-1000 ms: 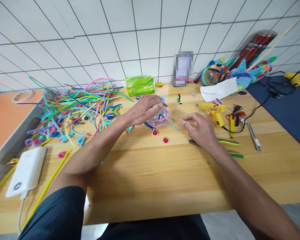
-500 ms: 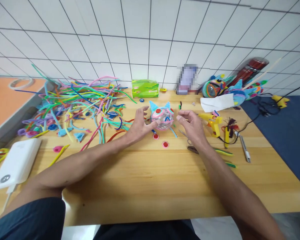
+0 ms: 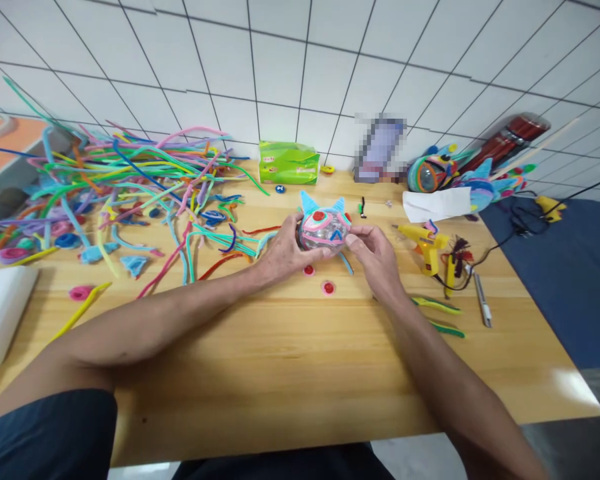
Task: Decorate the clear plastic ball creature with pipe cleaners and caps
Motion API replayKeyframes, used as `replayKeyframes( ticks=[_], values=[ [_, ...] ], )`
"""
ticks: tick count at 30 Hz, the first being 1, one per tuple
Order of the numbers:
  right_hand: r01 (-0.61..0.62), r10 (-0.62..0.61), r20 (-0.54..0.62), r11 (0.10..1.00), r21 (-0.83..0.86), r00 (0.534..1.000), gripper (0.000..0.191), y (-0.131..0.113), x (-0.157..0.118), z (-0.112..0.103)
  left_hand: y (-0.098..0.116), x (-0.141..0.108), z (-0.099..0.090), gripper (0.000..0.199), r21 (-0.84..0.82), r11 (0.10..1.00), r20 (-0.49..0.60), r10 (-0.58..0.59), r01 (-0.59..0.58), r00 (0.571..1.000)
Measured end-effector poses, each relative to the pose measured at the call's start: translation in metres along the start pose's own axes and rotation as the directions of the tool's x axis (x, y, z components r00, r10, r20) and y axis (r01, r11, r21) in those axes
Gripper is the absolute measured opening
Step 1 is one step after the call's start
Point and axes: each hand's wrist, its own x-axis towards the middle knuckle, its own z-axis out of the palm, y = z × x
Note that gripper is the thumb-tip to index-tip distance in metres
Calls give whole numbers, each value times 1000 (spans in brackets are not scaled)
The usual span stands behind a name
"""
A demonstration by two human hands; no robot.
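Transparent, blue-eared plastic ball (image 3: 325,233) is now held by the left hand (image 3: 285,250); the right hand (image 3: 379,261), earlier apart, touches it, grip unclear.

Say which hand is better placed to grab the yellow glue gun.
Right, probably: the right hand is nearer the glue gun, while the left hand cups the clear ball from its left.

From my remote seat I see a pale wooden table (image 3: 290,373), its far left covered by a heap of coloured pipe cleaners (image 3: 145,167). Nearer on the left I make out a white block (image 3: 4,315). A green tissue pack (image 3: 289,164) sits at the far middle, red discs (image 3: 329,288) nearer, and a yellow glue gun (image 3: 433,249) and a slim cutter (image 3: 483,301) lie to the right
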Motion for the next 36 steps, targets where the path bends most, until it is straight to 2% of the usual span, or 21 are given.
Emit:
replayKeyframes(
  ticks=[7, 14, 22, 30, 36],
  values=[
    [29, -32, -48, 998, -63, 998, 37, 0, -3, 3, 5, -3, -1, 88, -3, 1000, -14, 14, -14, 1000],
    [-4, -2, -68, 996, -95, 998, 33, -3, -5, 5, 3, -4, 0, 88, 54, 997, -32, 63, -61, 997],
    [-8, 4, -45, 997, -75, 999, 31, -7, -8, 3, 10, -5, -3, 85, 64, 996, -21, 58, -57, 998],
    [63, -74, -62, 984, -166, 995, 34, 4, -7, 4, 15, -5, -3, 79, 94, 995, -13, 30, -28, 999],
    [41, -49, -48, 989, -142, 998, 30, -2, -10, 2, 14, -4, -4, 81, 97, 994, -15, 43, -41, 999]
  ],
)
